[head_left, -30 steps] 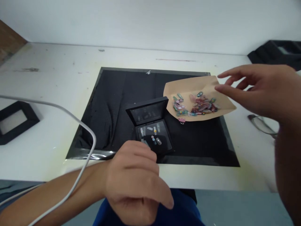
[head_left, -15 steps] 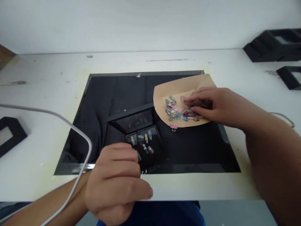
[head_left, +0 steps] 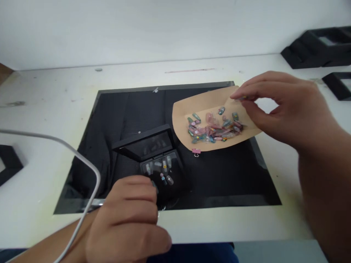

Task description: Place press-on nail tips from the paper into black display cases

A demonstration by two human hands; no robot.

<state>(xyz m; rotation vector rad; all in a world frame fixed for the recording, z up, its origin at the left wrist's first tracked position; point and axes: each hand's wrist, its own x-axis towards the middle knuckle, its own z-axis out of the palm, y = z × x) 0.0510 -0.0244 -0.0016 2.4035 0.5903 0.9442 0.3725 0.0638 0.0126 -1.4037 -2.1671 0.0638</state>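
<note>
Above the right end of a tan paper tray (head_left: pixel 201 105), my right hand (head_left: pixel 287 106) pinches a small decorated false nail (head_left: pixel 241 98) between thumb and fingertips. A loose pile of pink, green and clear false nails (head_left: pixel 210 129) lies in the tray. My left hand (head_left: pixel 127 217) is curled closed in front of an open black case (head_left: pixel 144 137); whatever its fingers hold, if anything, is hidden. Several false nails (head_left: pixel 165 166) lie spaced out inside the case, and its hinged lid leans back. My left hand covers the case's near left corner.
Under the tray and case lies a black mat (head_left: pixel 227 175), taped to the white table (head_left: pixel 49 106). A pink binder clip (head_left: pixel 196 151) sits at the tray's front edge. A white cable (head_left: pixel 93 168) crosses my left forearm. Black frames (head_left: pixel 315 47) stand at the back right.
My right hand has lifted out of the pile, up and to the right, with a false nail in its fingertips. My left hand stays curled near the case. The view has shifted slightly.
</note>
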